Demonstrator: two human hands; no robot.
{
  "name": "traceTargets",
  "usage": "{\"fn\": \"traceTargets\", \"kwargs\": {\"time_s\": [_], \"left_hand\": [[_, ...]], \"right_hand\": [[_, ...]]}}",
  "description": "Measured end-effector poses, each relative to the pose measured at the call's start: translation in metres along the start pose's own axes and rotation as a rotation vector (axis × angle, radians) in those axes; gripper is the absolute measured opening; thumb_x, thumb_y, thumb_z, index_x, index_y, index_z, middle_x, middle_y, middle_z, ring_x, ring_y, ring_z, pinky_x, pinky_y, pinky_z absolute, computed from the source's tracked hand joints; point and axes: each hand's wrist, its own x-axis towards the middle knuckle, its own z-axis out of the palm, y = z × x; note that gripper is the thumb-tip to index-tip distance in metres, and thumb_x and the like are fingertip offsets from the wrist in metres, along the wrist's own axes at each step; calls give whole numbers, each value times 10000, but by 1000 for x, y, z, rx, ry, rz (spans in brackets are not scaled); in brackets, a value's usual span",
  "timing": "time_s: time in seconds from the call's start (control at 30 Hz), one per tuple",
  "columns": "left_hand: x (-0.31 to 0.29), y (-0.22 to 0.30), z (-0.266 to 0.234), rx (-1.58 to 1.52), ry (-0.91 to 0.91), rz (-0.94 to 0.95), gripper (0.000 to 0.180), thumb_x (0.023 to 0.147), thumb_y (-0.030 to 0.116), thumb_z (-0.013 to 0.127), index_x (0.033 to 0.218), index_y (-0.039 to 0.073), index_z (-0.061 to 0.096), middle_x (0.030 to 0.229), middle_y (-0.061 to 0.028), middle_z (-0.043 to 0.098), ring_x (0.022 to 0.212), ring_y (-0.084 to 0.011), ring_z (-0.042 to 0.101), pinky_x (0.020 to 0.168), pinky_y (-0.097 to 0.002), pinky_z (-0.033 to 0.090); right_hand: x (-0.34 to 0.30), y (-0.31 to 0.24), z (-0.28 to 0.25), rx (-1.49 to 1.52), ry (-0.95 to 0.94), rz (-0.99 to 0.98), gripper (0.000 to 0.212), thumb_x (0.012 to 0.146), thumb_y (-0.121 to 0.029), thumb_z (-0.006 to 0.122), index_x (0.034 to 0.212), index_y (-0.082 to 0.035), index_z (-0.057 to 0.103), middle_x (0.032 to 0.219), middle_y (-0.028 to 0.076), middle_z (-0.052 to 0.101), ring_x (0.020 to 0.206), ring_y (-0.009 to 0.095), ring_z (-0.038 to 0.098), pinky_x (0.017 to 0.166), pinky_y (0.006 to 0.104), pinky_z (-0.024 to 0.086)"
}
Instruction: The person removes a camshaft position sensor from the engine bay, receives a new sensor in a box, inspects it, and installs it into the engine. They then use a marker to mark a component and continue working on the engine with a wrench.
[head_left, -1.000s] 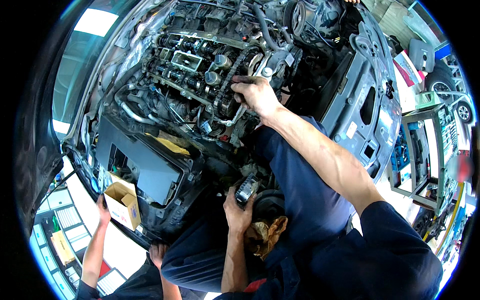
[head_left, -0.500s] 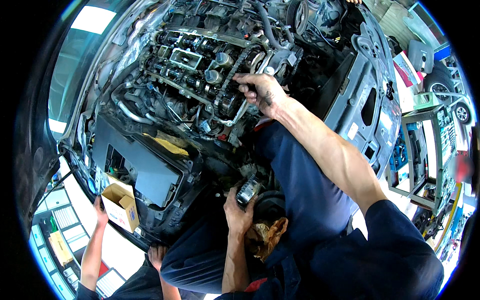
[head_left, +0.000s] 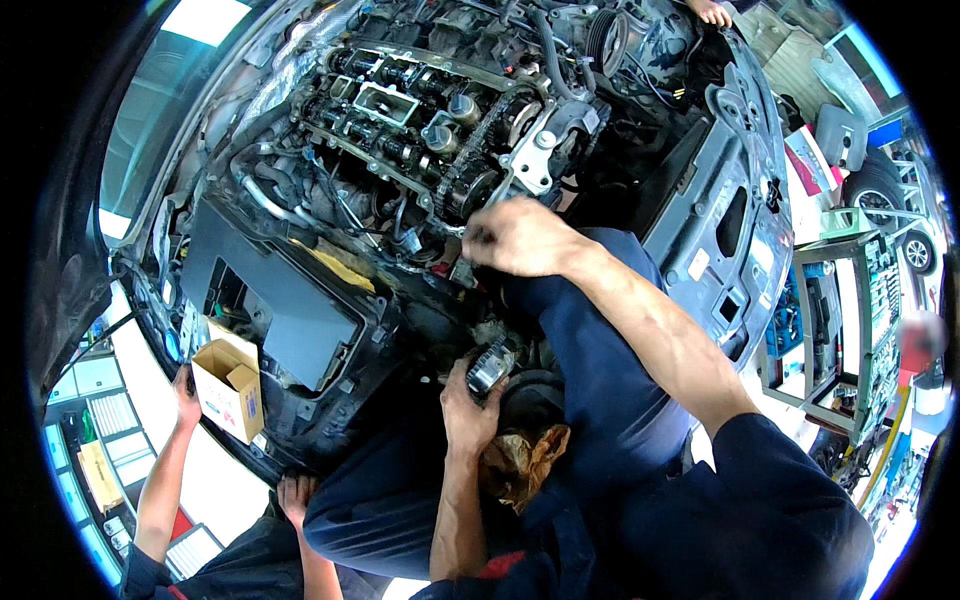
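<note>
My left hand is wrapped round a shiny metal gear with a toothed edge, held low between my knees. My right hand is curled closed just below the near corner of the open engine; its fingertips face away, so whatever they pinch, if anything, is hidden. Close above it are a chain sprocket and the dark timing chain. A pale metal bracket stands to the right of them. Two round cylinders rise among the camshafts.
Crumpled brown paper lies near my lap. At the left a co-worker's hand holds an open cardboard box, their other hand resting on the car's edge. Another person's hand shows at the top. A tool rack stands right.
My right hand has drawn back from the timing chain, down toward me, its fingers now curled. The gear stays in my left hand. The view has shifted slightly.
</note>
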Motion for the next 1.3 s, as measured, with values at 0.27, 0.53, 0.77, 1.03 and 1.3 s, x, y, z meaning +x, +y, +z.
{"fn": "traceTargets", "kwargs": {"time_s": [0.27, 0.53, 0.77, 1.03, 1.3], "left_hand": [[6, 13, 3, -52, -33, 11, 414, 835, 112, 792, 1161, -42, 590, 1017, -239, 693, 924, -380, 691, 818, -428, 526], [2, 15, 1, -40, -33, -54, 453, 819, 91, 780, 1214, -41, 600, 1086, -270, 680, 1015, -427, 669, 893, -438, 516], [6, 20, -3, -82, -72, -65, 478, 806, 74, 777, 1241, -19, 603, 1150, -251, 677, 1101, -408, 651, 958, -440, 500], [1, 2, 5, -65, 45, 35, 419, 812, 97, 788, 1177, -12, 614, 1073, -232, 696, 1034, -394, 680, 891, -426, 524], [-1, 8, -1, -79, 14, -9, 524, 797, 121, 816, 1225, -55, 568, 1125, -271, 654, 1076, -436, 648, 905, -449, 522]], "right_hand": [[-2, -2, 59, -362, -584, -20, 297, 844, -268, 677, 934, 9, 738, 1001, 199, 728, 1037, 384, 673, 884, 487, 538], [3, -1, 77, -372, -504, -43, 238, 797, -203, 653, 900, -22, 767, 977, 151, 749, 982, 357, 704, 832, 464, 568], [-31, -19, 60, -500, -529, -125, 171, 768, -108, 660, 872, -21, 765, 919, 171, 749, 903, 346, 730, 749, 437, 586], [-97, -14, 47, -508, -415, -146, 204, 889, -197, 636, 964, -11, 673, 878, 154, 696, 903, 355, 683, 804, 454, 547], [-69, -24, 36, -133, -271, -5, 295, 958, -252, 617, 1151, -32, 655, 986, 186, 703, 980, 393, 647, 883, 469, 509]]}}
